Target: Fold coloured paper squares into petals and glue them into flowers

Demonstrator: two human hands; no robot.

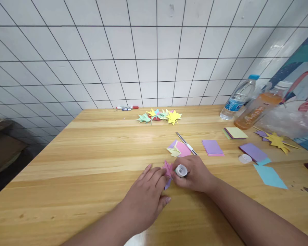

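My left hand lies flat on the wooden table, fingers stretched out, its fingertips pressing the edge of a pink and purple folded paper leaf. In my right hand is a white glue stick, gripped with its hollow base toward me and its other end hidden down at the paper. The leaf lies between both hands, partly covered by the fingers. Just beyond it are pink and purple paper sheets with a small pale yellow folded piece on top. A utility knife lies beside them.
Folded paper leaves and markers lie along the tiled wall. To the right are paper stacks, a white cap, a blue sheet, a yellow leaf, a water bottle and an orange drink bottle.
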